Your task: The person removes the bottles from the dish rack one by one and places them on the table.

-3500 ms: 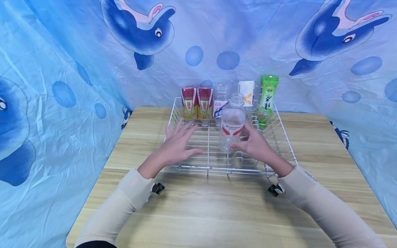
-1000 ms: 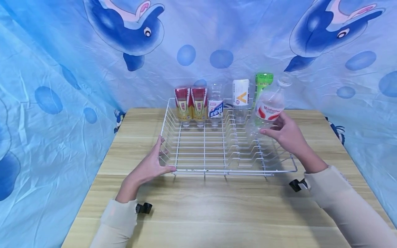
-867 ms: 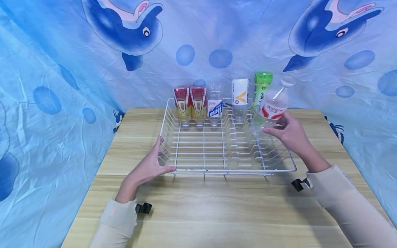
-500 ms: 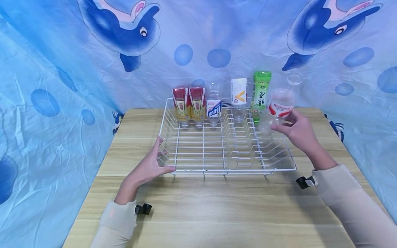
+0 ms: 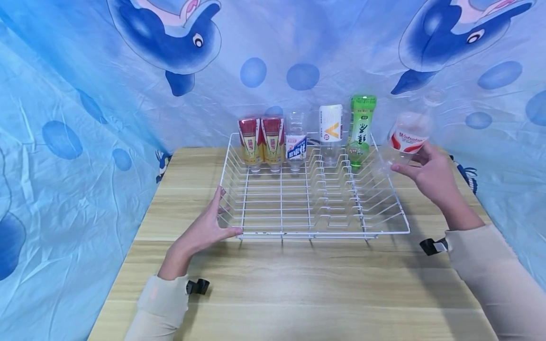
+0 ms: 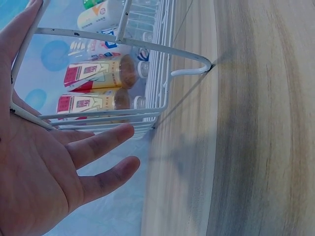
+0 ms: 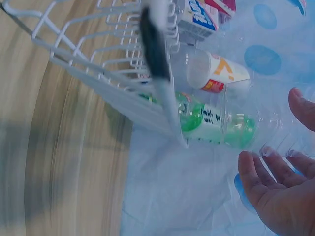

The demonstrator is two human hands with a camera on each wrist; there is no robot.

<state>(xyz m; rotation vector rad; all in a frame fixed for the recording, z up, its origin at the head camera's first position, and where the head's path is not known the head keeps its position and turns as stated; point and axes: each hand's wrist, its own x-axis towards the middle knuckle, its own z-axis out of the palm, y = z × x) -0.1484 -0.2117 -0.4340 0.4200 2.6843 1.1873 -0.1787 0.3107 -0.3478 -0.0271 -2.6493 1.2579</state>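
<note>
My right hand (image 5: 435, 175) holds a clear plastic bottle (image 5: 411, 137) with a red and white label, thumb on one side and fingers on the other. The bottle leans right, neck up, beyond the right side of a white wire dish rack (image 5: 281, 233). In the right wrist view, the see-through bottle overlaps a green bottle (image 7: 206, 120). My left hand (image 5: 202, 232) rests at the rack's front-left corner, thumb along the front rim. In the left wrist view, the corner lies against the palm and two fingers (image 6: 101, 145) reach out straight beside the wires.
Along the rack's back, bottles stand neck down: two red and gold bottles (image 5: 261, 142), a clear one with a blue and white label (image 5: 295, 148), a white-labelled one (image 5: 331, 124) and the green one. Wire dividers (image 5: 322, 189) line the rack's right half. A wooden table (image 5: 281, 289) lies beneath.
My right hand has carried the clear bottle from over the rack's middle out past its right side, tilting it right. My left hand has moved to the rack's front-left corner, then stayed.
</note>
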